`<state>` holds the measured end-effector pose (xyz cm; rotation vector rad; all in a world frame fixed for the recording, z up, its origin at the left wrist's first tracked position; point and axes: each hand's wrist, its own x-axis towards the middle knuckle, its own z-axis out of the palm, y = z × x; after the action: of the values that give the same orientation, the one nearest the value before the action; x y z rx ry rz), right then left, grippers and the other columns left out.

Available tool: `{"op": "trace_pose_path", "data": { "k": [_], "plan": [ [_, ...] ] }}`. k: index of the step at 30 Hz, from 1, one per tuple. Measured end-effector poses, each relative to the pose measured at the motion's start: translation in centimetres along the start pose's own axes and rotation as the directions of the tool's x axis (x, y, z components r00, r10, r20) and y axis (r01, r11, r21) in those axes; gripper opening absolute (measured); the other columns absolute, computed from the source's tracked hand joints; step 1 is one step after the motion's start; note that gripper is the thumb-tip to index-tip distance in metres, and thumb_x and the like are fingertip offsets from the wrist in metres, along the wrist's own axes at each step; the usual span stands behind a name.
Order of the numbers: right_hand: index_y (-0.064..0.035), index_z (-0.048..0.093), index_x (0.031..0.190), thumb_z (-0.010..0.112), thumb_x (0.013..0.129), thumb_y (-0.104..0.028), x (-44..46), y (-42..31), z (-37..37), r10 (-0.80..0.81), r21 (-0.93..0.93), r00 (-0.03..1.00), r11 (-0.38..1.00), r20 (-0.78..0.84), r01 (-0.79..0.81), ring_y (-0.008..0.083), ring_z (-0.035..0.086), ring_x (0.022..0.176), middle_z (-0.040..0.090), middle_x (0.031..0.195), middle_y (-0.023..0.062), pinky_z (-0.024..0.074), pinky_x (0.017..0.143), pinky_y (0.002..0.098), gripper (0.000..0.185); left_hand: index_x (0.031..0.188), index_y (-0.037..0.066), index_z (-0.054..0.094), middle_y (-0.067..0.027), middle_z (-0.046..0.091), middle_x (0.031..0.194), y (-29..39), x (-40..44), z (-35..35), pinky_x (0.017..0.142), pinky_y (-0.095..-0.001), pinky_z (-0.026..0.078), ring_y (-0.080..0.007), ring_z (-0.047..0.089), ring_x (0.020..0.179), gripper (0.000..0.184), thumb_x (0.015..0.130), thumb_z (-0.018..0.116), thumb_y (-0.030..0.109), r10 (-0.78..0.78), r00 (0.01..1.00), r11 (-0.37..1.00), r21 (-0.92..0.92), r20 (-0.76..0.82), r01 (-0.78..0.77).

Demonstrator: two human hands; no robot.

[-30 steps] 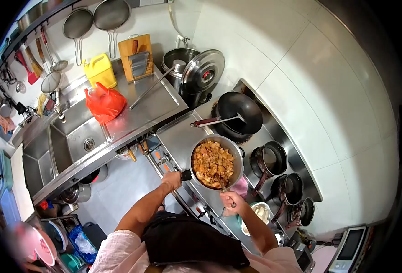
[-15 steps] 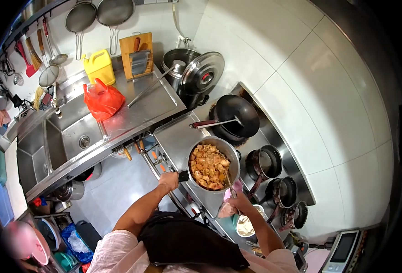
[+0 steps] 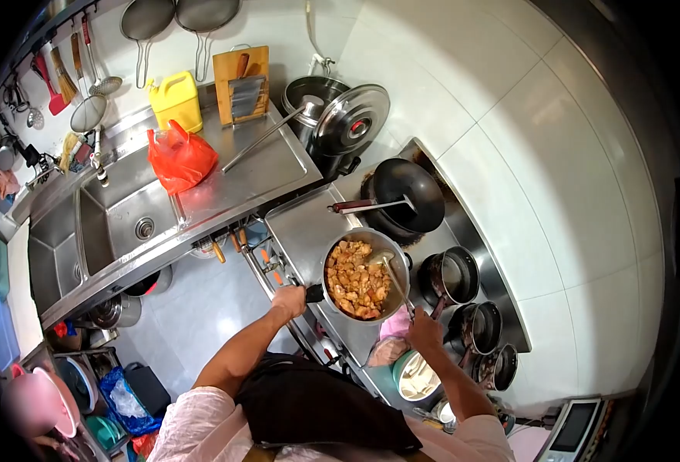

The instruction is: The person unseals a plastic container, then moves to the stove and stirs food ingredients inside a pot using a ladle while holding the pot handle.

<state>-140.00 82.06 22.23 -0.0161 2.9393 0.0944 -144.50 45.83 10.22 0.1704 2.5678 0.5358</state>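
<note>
My left hand (image 3: pixel 288 302) is closed around the black handle (image 3: pixel 314 293) of a grey metal pot (image 3: pixel 332 308). The pot sits on the steel worktop, filled with browned chunks of food (image 3: pixel 355 281) that look like meat in sauce. My right hand (image 3: pixel 424 331) grips a long-handled metal spoon (image 3: pixel 396 280), whose head rests in the pot at its far right side, against the food. Below the pot, close to my right wrist, are a white bowl of pale pieces (image 3: pixel 417 377) and a pinkish bag (image 3: pixel 387 351).
Right of the pot stand a black wok (image 3: pixel 409 196) with a tool across it and several small dark saucepans (image 3: pixel 449 276). A lidded stockpot (image 3: pixel 309 96) is at the back. Leftward are a red plastic bag (image 3: pixel 182 158), a yellow jug (image 3: pixel 176 102) and a double sink (image 3: pixel 116 219).
My right hand has moved right and slightly up, and the spoon's head has come up out of the food to the pot's upper right. My left hand stays on the handle.
</note>
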Motion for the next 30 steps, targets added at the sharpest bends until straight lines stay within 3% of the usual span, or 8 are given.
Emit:
{"op": "trace_pose_path", "data": {
  "k": [8,14,20,23,27,30],
  "plan": [
    [-0.0026,0.051,0.105,0.067,0.088,-0.027,0.1,-1.9,-1.8,-0.017,0.266,0.999,0.964,0.028,0.009,0.0460,0.066,0.087,0.067,0.093,0.0234,0.0522,0.076,0.0535,0.034,0.098,0.002,0.071,-0.0188,0.072,0.101,0.1,0.3,0.1,0.081,-0.0422,0.057,-0.0339,0.070,0.096,0.024,0.082,0.062,0.017,0.001,1.000,1.000,0.006,0.016,-0.001],
    [-0.0030,0.052,0.101,0.064,0.091,-0.025,3.6,-2.7,-0.4,-0.155,0.167,0.987,0.973,-0.042,0.160,0.0446,0.066,0.084,0.067,0.092,0.0240,0.0521,0.073,0.0536,0.027,0.099,0.003,0.071,-0.0184,0.072,0.101,0.1,0.3,0.2,0.082,-0.0422,0.057,-0.0333,0.070,0.097,0.024,0.082,0.063,0.018,-0.009,1.000,1.000,0.018,0.012,0.008],
    [-0.0039,0.054,0.104,0.058,0.093,-0.021,8.1,-1.0,4.8,-0.100,-0.054,0.993,0.994,-0.070,0.096,0.0398,0.070,0.080,0.068,0.088,0.0206,0.0571,0.069,0.0469,0.021,0.100,0.003,0.071,-0.0182,0.072,0.103,0.3,0.1,-0.1,0.082,-0.0422,0.057,-0.0330,0.070,0.097,0.024,0.082,0.062,0.018,-0.023,1.000,1.000,0.006,0.016,0.023],
    [-0.0028,0.057,0.105,0.057,0.091,-0.017,8.8,-0.5,5.1,-0.039,-0.172,0.998,0.984,0.041,0.045,0.0346,0.072,0.080,0.069,0.088,0.0192,0.0588,0.066,0.0431,0.021,0.099,0.004,0.071,-0.0172,0.072,0.104,0.3,0.0,0.3,0.083,-0.0417,0.056,-0.0324,0.070,0.099,0.024,0.083,0.062,0.018,-0.052,0.999,0.999,-0.009,-0.012,0.052],
    [-0.0003,0.064,0.099,0.059,0.086,-0.013,9.4,0.9,2.7,-0.267,-0.273,0.938,0.906,0.222,0.323,0.0327,0.073,0.081,0.070,0.091,0.0216,0.0592,0.065,0.0426,0.019,0.099,0.005,0.071,-0.0167,0.072,0.104,0.6,-0.1,0.5,0.084,-0.0412,0.056,-0.0313,0.069,0.101,0.023,0.083,0.061,0.017,-0.092,0.995,0.995,-0.038,-0.049,0.090],
    [0.0002,0.069,0.093,0.060,0.084,-0.013,10.3,0.4,0.4,-0.316,-0.277,0.869,0.858,0.380,0.433,0.0333,0.073,0.082,0.070,0.090,0.0229,0.0592,0.065,0.0434,0.018,0.100,0.005,0.071,-0.0169,0.072,0.105,0.6,-0.3,0.8,0.084,-0.0410,0.056,-0.0308,0.069,0.101,0.023,0.083,0.061,0.016,-0.108,0.992,0.994,-0.043,-0.062,0.105]
  ]
}}
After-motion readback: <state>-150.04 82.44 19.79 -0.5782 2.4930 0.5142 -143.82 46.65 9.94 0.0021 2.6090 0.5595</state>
